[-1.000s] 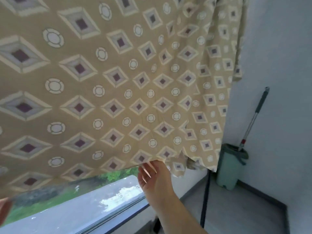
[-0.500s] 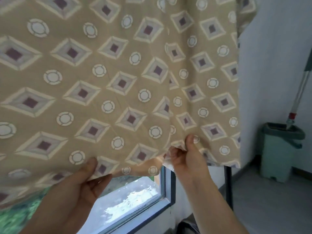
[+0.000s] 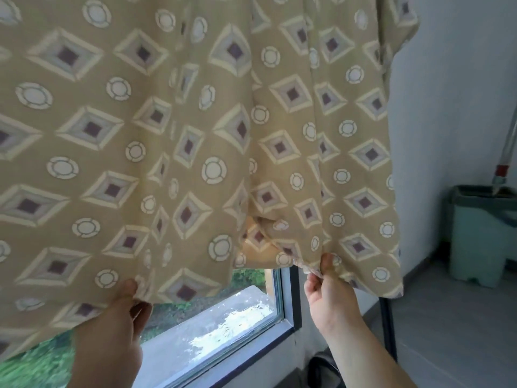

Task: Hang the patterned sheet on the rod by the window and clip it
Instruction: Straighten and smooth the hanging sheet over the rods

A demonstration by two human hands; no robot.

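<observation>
The patterned sheet (image 3: 195,130), tan with cream diamonds and circles, hangs down in front of the window and fills most of the view. The rod and any clips are above the frame and hidden. My left hand (image 3: 112,331) pinches the sheet's bottom hem at the lower left, thumb on the front of the cloth. At the lower right, my right hand (image 3: 327,289) pinches the hem between thumb and fingers. Between the two hands the cloth folds and sags.
The window (image 3: 223,326) with its dark frame shows below the hem. A green mop bucket (image 3: 481,233) with a mop handle (image 3: 506,158) stands by the grey wall on the right. A black upright pole (image 3: 389,326) stands beside the window.
Both hands have spread apart along the hem, the right hand to the right, and the cloth between them has folded. One second ago only the right hand touched the hem.
</observation>
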